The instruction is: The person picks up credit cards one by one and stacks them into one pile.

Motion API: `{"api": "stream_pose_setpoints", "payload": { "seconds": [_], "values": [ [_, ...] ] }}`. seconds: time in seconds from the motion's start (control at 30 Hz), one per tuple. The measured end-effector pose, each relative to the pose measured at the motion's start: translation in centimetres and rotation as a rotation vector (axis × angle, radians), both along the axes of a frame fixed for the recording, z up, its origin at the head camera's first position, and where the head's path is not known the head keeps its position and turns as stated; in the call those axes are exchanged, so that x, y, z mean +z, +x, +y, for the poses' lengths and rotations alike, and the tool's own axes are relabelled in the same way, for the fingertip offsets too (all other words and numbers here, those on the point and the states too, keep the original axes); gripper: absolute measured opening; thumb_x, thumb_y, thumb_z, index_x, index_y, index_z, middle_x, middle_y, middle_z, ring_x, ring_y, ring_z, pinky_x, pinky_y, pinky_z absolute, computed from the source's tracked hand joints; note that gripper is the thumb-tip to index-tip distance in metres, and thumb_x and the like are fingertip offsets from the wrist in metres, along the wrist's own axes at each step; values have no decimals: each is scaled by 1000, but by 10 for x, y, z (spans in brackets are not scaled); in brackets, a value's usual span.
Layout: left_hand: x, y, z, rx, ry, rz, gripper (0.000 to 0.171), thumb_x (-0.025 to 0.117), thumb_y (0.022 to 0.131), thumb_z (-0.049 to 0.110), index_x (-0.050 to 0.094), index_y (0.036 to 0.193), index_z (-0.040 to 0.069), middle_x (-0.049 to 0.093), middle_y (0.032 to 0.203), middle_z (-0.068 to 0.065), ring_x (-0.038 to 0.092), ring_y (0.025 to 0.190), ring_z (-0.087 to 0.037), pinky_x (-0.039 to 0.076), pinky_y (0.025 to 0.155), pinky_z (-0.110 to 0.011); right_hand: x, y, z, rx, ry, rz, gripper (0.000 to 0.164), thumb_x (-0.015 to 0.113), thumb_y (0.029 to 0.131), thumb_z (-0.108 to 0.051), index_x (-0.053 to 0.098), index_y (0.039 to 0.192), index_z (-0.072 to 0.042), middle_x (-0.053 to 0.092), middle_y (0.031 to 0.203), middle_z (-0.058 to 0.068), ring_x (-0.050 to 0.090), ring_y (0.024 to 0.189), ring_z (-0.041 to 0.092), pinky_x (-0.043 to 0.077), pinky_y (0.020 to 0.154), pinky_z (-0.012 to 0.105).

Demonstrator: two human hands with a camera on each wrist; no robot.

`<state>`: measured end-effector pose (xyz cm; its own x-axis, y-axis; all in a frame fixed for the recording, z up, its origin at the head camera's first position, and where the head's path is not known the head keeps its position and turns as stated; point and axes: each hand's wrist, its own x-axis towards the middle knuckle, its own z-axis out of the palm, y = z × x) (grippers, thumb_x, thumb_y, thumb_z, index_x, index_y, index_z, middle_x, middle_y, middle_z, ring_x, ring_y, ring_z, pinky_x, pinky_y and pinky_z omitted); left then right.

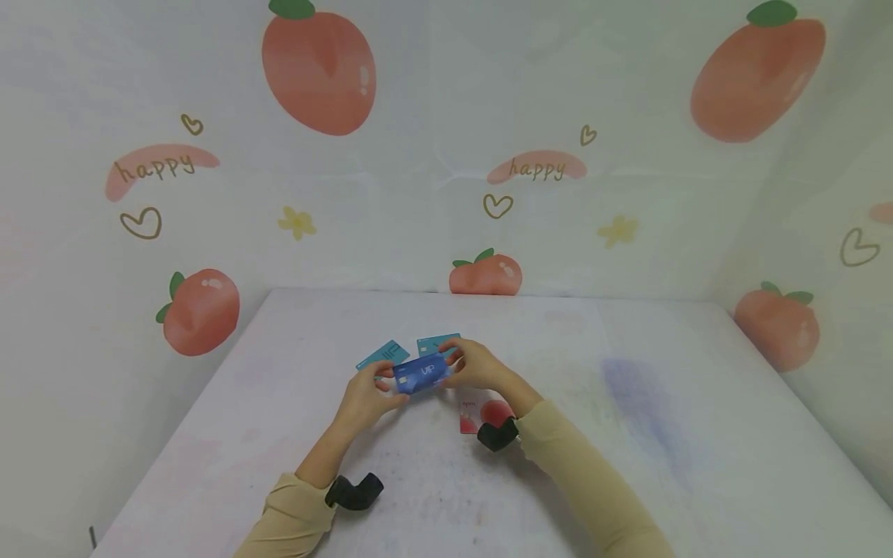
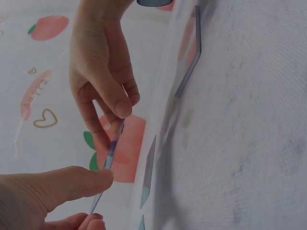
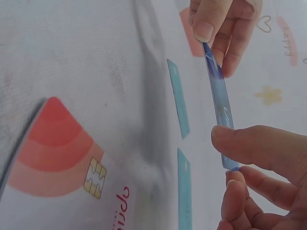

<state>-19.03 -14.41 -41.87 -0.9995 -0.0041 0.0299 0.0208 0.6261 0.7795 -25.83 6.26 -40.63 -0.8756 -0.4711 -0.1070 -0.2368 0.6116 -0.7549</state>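
A blue VIP card (image 1: pixel 422 373) with a chip is held above the table between both hands. My left hand (image 1: pixel 367 394) pinches its left end between thumb and fingers, while my right hand (image 1: pixel 477 366) pinches the right end. The right wrist view shows the blue card (image 3: pixel 218 98) nearly edge-on, a thumb on its near face at each end. Behind it on the table lie two teal cards, one at the left (image 1: pixel 384 355) and one at the right (image 1: pixel 438 342), the latter partly hidden. A white and red card (image 1: pixel 469 417) lies beneath my right wrist.
The white table (image 1: pixel 670 356) meets a back wall (image 1: pixel 405 225) printed with peaches and "happy" lettering. Black wrist mounts (image 1: pixel 356 492) sit on both forearms near the tabletop. A bluish smudge (image 1: pixel 642 403) marks the right side of the table.
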Motion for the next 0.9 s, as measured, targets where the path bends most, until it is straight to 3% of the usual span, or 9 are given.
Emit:
{"api": "stream_pose_setpoints", "payload": {
  "seconds": [0.37, 0.63, 0.9],
  "values": [
    [2, -1, 5, -46, 32, 33, 57, 76, 74, 12, 54, 124, -2, 63, 111, -17, 59, 92, -25, 50, 73, -30, 1, 7, 16, 12, -49, 50, 53, 76, 73, -7, 55, 121, -5, 61, 100, 11, 56, 86, 17, 52, 76, 28],
    [0, -3, 9, -95, 48, 62, 57, 77, 72, 9, 55, 123, -4, 63, 112, -18, 61, 94, -27, 51, 84, -41, 0, 10, 26, 25, -63, 63, 53, 76, 74, -7, 54, 122, -3, 61, 107, 13, 60, 91, 19, 48, 94, 41],
    [0, -3, 14, -111, 60, 41, 56, 76, 75, 10, 54, 126, -1, 61, 119, -15, 60, 102, -26, 48, 91, -43, 2, 15, 35, 51, -58, 96, 52, 76, 75, -10, 53, 121, -1, 61, 113, 16, 60, 103, 28, 47, 95, 44]
  ]
}}
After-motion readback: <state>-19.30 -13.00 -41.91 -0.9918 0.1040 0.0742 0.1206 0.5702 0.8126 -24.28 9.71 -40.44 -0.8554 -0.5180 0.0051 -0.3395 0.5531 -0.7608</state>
